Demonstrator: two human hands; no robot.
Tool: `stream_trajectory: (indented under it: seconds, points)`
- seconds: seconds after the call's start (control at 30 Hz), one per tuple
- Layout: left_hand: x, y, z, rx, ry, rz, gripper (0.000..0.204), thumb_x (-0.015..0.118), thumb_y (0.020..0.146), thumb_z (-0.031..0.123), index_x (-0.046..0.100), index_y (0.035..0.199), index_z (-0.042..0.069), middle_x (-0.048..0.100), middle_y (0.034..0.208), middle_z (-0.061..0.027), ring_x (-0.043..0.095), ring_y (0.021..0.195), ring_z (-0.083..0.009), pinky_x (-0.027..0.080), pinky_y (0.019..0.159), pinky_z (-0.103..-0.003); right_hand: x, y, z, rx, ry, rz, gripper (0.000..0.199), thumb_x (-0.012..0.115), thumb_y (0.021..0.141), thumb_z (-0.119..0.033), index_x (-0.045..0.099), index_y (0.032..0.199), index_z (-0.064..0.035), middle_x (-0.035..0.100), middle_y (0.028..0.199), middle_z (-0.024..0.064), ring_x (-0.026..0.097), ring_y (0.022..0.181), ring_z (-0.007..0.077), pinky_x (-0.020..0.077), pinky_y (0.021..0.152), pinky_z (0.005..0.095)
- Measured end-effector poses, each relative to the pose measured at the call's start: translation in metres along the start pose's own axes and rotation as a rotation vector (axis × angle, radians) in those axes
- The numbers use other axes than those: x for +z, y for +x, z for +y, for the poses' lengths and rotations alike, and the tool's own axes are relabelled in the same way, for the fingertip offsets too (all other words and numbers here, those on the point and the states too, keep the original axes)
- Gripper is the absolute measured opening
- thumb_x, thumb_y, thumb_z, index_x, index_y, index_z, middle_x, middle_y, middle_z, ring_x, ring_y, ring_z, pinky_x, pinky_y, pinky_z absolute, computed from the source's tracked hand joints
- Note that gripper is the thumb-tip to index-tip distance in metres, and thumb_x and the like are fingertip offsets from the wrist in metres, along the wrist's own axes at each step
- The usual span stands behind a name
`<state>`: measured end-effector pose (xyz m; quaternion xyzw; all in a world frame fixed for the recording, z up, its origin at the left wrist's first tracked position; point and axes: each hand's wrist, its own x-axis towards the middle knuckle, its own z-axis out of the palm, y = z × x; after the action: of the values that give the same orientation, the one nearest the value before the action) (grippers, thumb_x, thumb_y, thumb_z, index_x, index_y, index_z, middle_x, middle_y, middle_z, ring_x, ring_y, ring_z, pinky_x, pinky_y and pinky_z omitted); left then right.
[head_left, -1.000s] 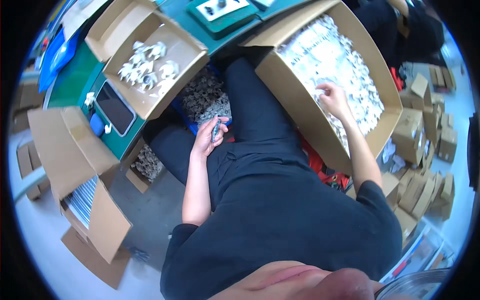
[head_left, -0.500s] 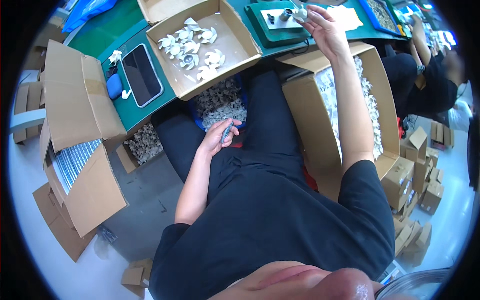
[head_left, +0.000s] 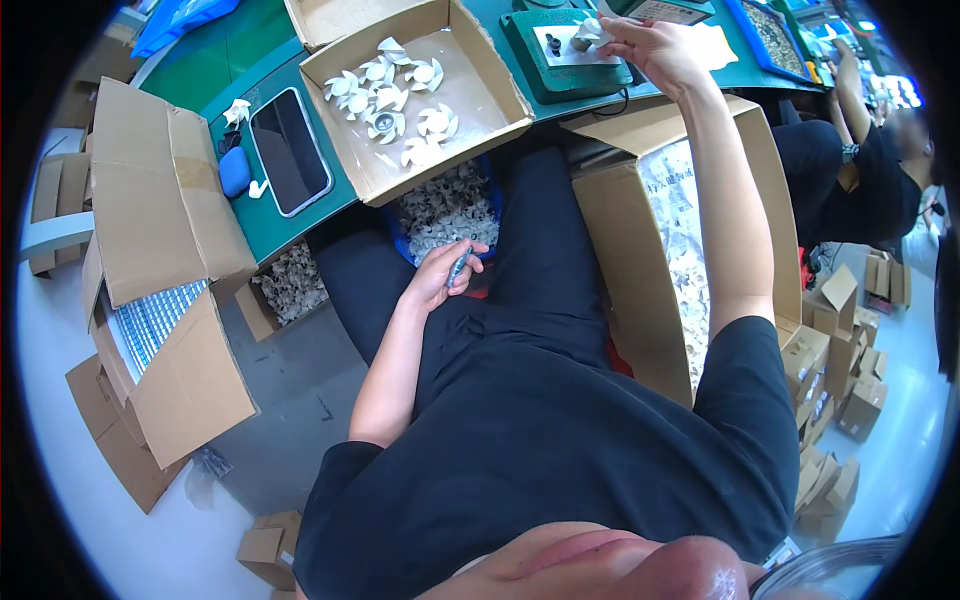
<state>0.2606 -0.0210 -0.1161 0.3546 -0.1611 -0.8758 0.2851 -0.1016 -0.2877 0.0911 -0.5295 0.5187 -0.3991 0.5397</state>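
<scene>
My right hand [head_left: 650, 52] reaches to the green fixture [head_left: 560, 82] at the back of the bench. Its fingers pinch a small white fan wheel [head_left: 596, 30], set at the metal post [head_left: 581, 43] on the fixture's white plate; whether the wheel is seated cannot be told. Low over my lap, my left hand [head_left: 437, 278] is closed round a short grey rod [head_left: 459, 268], which looks ringed or ridged. Several white fan wheels [head_left: 384, 123] lie in the cardboard tray [head_left: 480, 100] left of the fixture.
A phone [head_left: 291, 150], blue case [head_left: 235, 172] and white earbud [head_left: 257, 190] lie left of the tray. Under the bench stands a blue tub [head_left: 404, 240] of small parts. Open cartons [head_left: 625, 235] [head_left: 150, 190] flank my legs. Another person [head_left: 860, 190] sits far right.
My right hand has moved slightly down and right, bringing the white fan wheel over onto the metal post. The left hand still grips the grey rod. The view has shifted slightly.
</scene>
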Motion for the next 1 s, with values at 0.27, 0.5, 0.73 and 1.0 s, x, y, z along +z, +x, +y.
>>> stream_trajectory:
  seconds: [0.27, 0.5, 0.73, 1.0]
  points:
    - [-0.005, -0.004, -0.005, 0.022, -0.030, 0.024, 0.042, 0.051, 0.110, 0.032, 0.060, 0.126, -0.006, 0.068, 0.087, -0.0070, 0.046, 0.053, -0.0054, 0.037, 0.044, -0.020, -0.002, -0.003, 0.000, -0.053, -0.056, 0.015, 0.028, 0.065, 0.102, -0.017, 0.071, 0.118, 0.0060, 0.070, 0.106, 0.0135, 0.066, 0.093, 0.0177, 0.0571, 0.082, 0.0311]
    - [-0.007, -0.008, -0.003, 0.017, -0.053, 0.032, 0.043, 0.051, 0.110, 0.032, 0.059, 0.128, -0.006, 0.067, 0.087, -0.0068, 0.047, 0.053, -0.0056, 0.038, 0.044, -0.021, -0.023, 0.051, 0.035, -0.188, -0.434, 0.289, 0.021, 0.051, 0.099, -0.005, 0.070, 0.102, 0.0044, 0.069, 0.098, 0.0127, 0.065, 0.082, 0.0189, 0.0511, 0.071, 0.0322]
    - [-0.008, 0.000, -0.004, 0.071, -0.190, 0.254, 0.046, 0.052, 0.109, 0.037, 0.058, 0.132, -0.002, 0.066, 0.092, -0.0049, 0.049, 0.058, -0.0053, 0.039, 0.045, -0.021, -0.021, 0.029, 0.059, -0.956, -0.684, 0.064, 0.017, 0.072, 0.093, -0.014, 0.071, 0.099, 0.0016, 0.072, 0.096, 0.0091, 0.069, 0.085, 0.0189, 0.0559, 0.079, 0.0318]
    - [-0.009, 0.003, -0.006, 0.031, -0.170, 0.121, 0.048, 0.051, 0.109, 0.039, 0.057, 0.133, -0.002, 0.065, 0.091, -0.0030, 0.051, 0.061, -0.0056, 0.042, 0.049, -0.022, 0.070, -0.041, 0.033, -0.723, -0.436, 0.381, 0.046, 0.084, 0.083, -0.010, 0.068, 0.126, -0.0006, 0.072, 0.120, 0.0147, 0.068, 0.106, 0.0228, 0.0541, 0.093, 0.0340]
